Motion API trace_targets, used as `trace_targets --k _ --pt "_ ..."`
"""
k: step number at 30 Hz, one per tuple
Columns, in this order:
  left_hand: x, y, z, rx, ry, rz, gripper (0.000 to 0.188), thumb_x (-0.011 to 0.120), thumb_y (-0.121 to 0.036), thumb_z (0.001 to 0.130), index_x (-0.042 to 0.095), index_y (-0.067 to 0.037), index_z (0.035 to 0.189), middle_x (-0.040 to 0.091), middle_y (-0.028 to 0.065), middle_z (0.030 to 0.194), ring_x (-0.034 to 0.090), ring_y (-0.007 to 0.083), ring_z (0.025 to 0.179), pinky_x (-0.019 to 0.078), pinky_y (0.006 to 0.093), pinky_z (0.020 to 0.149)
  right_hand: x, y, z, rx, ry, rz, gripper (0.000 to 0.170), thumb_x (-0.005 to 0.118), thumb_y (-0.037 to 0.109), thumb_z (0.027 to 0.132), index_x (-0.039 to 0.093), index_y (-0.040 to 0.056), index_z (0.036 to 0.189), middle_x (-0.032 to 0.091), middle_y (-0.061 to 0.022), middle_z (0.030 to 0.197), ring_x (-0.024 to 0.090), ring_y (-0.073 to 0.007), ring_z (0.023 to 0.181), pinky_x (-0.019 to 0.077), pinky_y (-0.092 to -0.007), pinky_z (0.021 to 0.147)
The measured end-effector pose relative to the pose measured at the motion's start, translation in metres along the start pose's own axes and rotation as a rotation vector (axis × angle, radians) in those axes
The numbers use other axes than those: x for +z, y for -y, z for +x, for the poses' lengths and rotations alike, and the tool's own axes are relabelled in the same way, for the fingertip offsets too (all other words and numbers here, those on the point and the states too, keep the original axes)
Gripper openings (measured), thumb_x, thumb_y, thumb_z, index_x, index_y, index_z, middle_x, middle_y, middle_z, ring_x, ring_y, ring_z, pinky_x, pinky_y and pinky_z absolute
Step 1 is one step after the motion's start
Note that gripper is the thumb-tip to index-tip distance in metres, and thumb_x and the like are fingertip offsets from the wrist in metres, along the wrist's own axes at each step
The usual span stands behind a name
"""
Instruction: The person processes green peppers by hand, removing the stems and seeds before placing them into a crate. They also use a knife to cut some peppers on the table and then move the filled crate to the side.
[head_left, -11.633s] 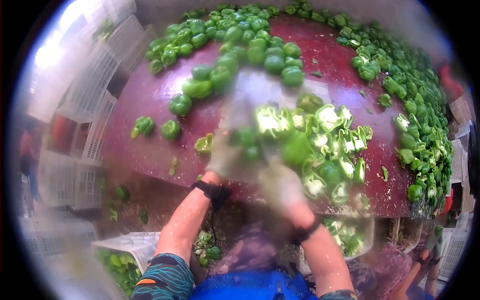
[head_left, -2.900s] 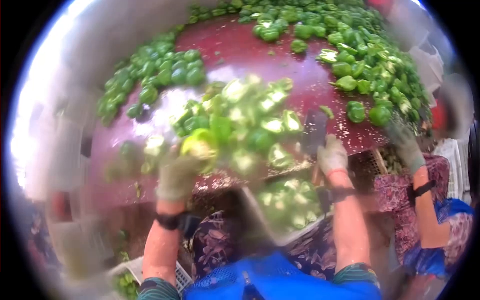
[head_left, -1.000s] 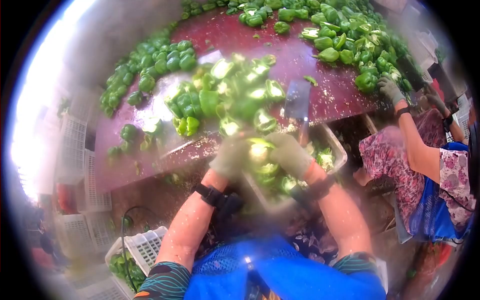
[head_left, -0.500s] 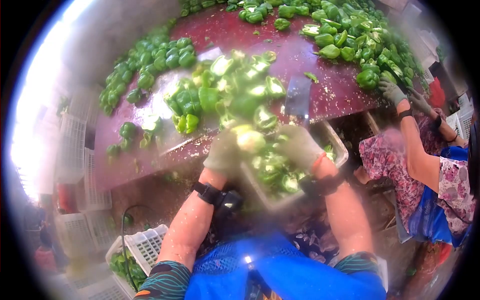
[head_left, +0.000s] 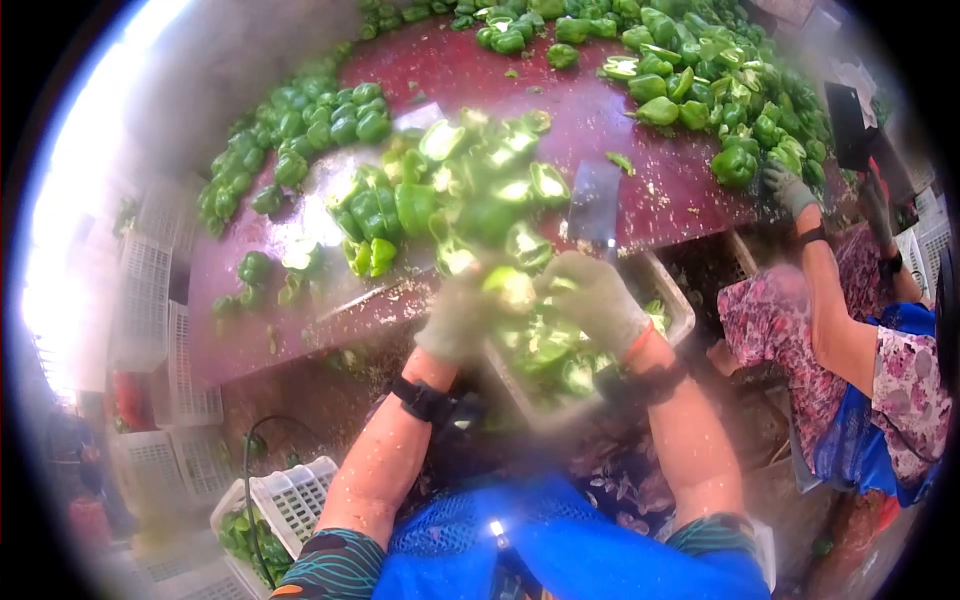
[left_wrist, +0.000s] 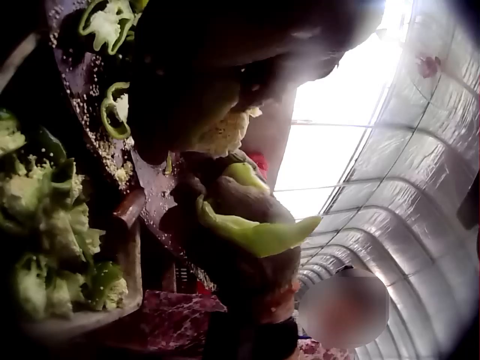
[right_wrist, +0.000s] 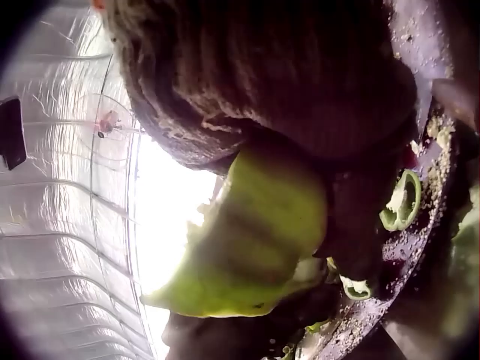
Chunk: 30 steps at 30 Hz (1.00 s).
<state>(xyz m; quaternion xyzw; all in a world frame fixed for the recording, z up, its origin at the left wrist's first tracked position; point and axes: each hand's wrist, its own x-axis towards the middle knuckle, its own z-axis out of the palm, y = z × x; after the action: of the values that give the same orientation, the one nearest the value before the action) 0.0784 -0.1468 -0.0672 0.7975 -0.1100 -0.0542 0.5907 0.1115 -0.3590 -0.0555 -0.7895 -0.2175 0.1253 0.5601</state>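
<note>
In the head view my gloved left hand point(head_left: 455, 318) and gloved right hand point(head_left: 600, 300) meet over a pale crate point(head_left: 683, 300) of cut bell peppers. A cut pepper piece point(head_left: 512, 288) shows between them. From the left wrist, a seedy core point(left_wrist: 229, 133) in a pepper half juts from under my dark left fingers. My right hand curls round a curved green pepper piece point(right_wrist: 259, 225), filling the right wrist view's middle; its far side is hidden. A cleaver point(head_left: 594, 203) lies on the red table, handle toward me. Halved peppers point(head_left: 500, 190) are heaped beside it.
Whole peppers point(head_left: 325, 120) are piled at the table's back left, and a larger heap point(head_left: 745, 90) fills the right. Another person's gloved hand point(head_left: 790, 188) works there. A white crate point(head_left: 295, 500) of green pieces stands by my left elbow.
Since about three seconds ago my right hand has let go of the cleaver, now lying on the table. Both hands have come over the crate; within the last half second they drew slightly closer together.
</note>
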Motion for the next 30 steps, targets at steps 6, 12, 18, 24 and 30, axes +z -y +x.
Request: trace_targets --k 6,12,18,24,30 --pt "0.007 0.001 -0.001 -0.191 0.005 -0.237 0.053 0.056 0.018 0.072 0.057 0.004 0.123 0.060 0.0131 0.119 0.063 0.0227 0.107 0.0582 0.0365 0.091 0.004 0.015 -0.004 0.250 0.107 0.478 0.048 0.074 0.000 0.076 0.060 0.0019 0.122 0.059 -0.0051 0.116 0.061 -0.0132 0.097 0.0543 -0.0264 0.079" --pt "0.014 -0.011 -0.003 -0.334 0.007 -0.340 0.051 0.054 0.019 0.073 0.057 0.003 0.122 0.063 0.0122 0.110 0.066 0.0213 0.095 0.0583 0.0334 0.085 0.018 0.009 -0.003 0.276 0.058 0.254 0.050 0.079 0.014 0.075 0.060 -0.0003 0.120 0.062 -0.0069 0.109 0.061 -0.0129 0.093 0.0533 -0.0272 0.076" --pt "0.023 0.008 0.000 -0.407 -0.168 -0.350 0.051 0.053 0.019 0.073 0.055 0.001 0.121 0.063 0.0095 0.100 0.064 0.0190 0.082 0.0568 0.0305 0.071 0.042 0.011 -0.008 0.146 -0.215 -0.272 0.048 0.077 0.023 0.078 0.061 -0.0005 0.116 0.062 -0.0146 0.116 0.062 -0.0220 0.102 0.0531 -0.0322 0.080" --pt "0.016 0.027 0.000 -0.156 -0.214 -0.236 0.054 0.050 0.017 0.071 0.051 0.000 0.122 0.058 0.0099 0.099 0.064 0.0246 0.081 0.0588 0.0402 0.081 0.024 -0.004 -0.007 0.465 -0.342 0.646 0.034 0.073 0.010 0.080 0.065 0.0024 0.112 0.068 -0.0123 0.100 0.063 -0.0228 0.106 0.0521 -0.0324 0.091" --pt "0.000 0.009 -0.004 -0.038 -0.162 -0.202 0.059 0.046 0.017 0.069 0.052 0.000 0.125 0.061 0.0135 0.108 0.065 0.0292 0.095 0.0564 0.0463 0.092 -0.005 -0.013 -0.017 0.201 -0.085 0.245 0.039 0.078 0.008 0.078 0.067 0.0017 0.115 0.072 -0.0112 0.096 0.068 -0.0184 0.087 0.0559 -0.0297 0.076"
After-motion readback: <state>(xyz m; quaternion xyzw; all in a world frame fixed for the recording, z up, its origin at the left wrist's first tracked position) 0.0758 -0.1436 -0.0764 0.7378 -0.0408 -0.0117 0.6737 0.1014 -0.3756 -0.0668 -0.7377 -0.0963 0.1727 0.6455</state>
